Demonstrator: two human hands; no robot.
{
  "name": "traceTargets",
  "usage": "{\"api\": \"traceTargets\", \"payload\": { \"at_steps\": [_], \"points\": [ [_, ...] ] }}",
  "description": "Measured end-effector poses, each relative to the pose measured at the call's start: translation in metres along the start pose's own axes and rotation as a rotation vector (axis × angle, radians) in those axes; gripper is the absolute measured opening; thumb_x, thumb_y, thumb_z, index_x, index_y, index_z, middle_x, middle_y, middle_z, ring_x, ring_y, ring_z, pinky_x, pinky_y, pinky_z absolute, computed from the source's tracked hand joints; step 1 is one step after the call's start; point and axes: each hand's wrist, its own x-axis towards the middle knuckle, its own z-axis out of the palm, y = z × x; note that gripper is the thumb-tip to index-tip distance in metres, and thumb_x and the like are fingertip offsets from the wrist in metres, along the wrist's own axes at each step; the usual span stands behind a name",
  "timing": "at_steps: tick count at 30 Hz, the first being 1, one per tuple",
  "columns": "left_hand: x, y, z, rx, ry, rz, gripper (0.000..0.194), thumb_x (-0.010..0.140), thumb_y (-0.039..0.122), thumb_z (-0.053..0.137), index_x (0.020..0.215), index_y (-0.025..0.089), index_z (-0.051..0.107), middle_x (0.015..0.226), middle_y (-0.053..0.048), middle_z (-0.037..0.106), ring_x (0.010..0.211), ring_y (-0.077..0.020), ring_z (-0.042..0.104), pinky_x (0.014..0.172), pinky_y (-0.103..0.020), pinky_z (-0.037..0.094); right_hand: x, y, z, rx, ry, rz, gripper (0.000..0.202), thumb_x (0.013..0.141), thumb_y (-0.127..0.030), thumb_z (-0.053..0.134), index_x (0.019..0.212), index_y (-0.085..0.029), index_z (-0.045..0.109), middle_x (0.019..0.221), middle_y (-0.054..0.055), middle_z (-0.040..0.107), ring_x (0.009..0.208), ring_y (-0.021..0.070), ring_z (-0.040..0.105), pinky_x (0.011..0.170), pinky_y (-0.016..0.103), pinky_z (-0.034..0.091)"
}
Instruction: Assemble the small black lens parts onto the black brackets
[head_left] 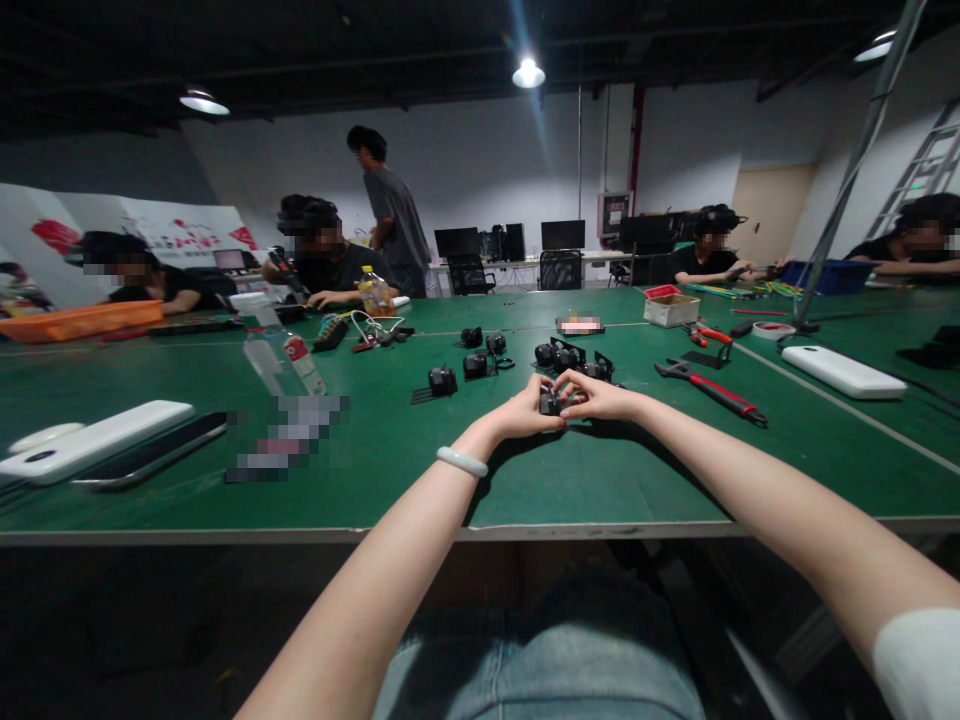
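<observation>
Tabletop (382, 440): snug two-handed grip (519, 411) (598, 400) around component (550, 402)

Matt plastic held part (550, 402), smooth tabletop (375, 450)

Bare left arm (409, 545), one: extends forward and inward. Bare right arm (739, 480), one, white fabric sleeve (919, 655) above: slants inward. Bare left hand (521, 411) and bare right hand (600, 399): nearly meet, fingers bent, both gripping.

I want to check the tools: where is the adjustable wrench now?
In the head view, the adjustable wrench lies on the green table, between the right hand and the white device farther right.
</observation>
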Motion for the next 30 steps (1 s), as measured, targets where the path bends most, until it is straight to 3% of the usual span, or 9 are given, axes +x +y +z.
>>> {"api": "traceTargets", "payload": {
  "at_steps": [17,30],
  "points": [
    [-0.0002,0.0047,0.0008,0.014,0.009,0.006,0.058,0.056,0.042,0.056,0.100,0.015,0.031,0.079,-0.001,0.046,0.069,-0.0123,0.046,0.057,-0.023,0.037,0.0006,0.0016,-0.0004,0.010,-0.022,0.069,0.041,0.066,-0.040,0.052,0.099,-0.019,0.041,0.072,-0.001,0.050,0.056,0.0064,0.045,0.051,0.018,0.038],
    [0.0007,0.0038,0.0022,-0.017,0.012,-0.012,0.058,0.054,0.039,0.057,0.100,0.015,0.030,0.076,0.000,0.044,0.066,-0.0108,0.045,0.053,-0.021,0.037,0.0020,0.0000,0.0012,0.021,-0.007,0.113,0.035,0.070,-0.043,0.045,0.091,-0.015,0.048,0.063,-0.001,0.048,0.054,0.0062,0.045,0.050,0.018,0.038]
  ]
}}
